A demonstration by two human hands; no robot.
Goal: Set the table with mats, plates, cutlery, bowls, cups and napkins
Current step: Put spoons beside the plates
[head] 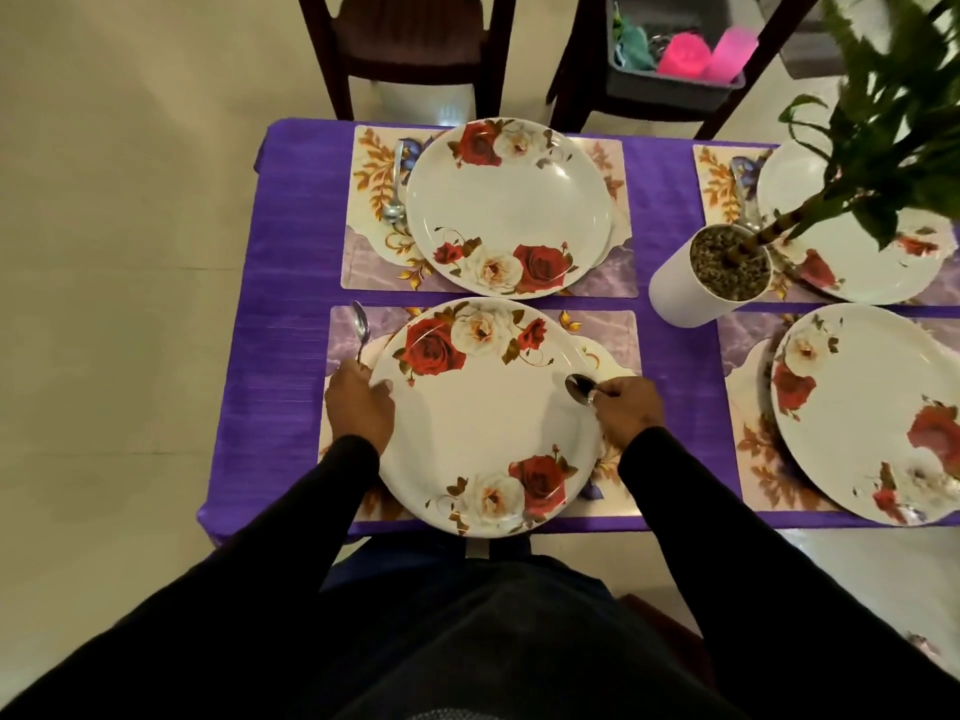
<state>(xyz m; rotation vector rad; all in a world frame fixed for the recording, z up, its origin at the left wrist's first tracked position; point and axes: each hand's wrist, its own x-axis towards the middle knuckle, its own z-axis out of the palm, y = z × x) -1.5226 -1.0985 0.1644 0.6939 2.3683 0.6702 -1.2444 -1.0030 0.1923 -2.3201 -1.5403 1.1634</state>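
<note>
The left hand (359,402) grips the handle of a spoon (359,328), fingers curled round its lower end; the bowl of that spoon points away from the person and lies on the near-left mat (608,330), just beyond the knuckles. The thumb side of this hand touches the left rim of the near plate (483,423), a white plate printed with red and cream roses.

The right hand (628,407) pinches a second spoon (581,389) between its fingers (610,391); the spoon's bowl sticks out to the left of the fingertips, over the right edge of the same plate. Whether it touches the plate cannot be told.

The near plate sits between the two hands on its mat, on a bench covered with a purple cloth (291,304). Beyond the hands lies a far mat (613,163) with another rose plate (509,207), and a third spoon (396,189) lies just left of it, bowl toward the person.

To the right of the right hand stands a white pot (680,288) holding a green plant (893,106). Further right are two more rose plates, one near (862,413) and one far (852,262), each on a mat and partly cut off.

Past the bench stand two dark chairs; the right one (571,70) carries a grey tub (675,85) with pink and green things inside, too blurred to name.
</note>
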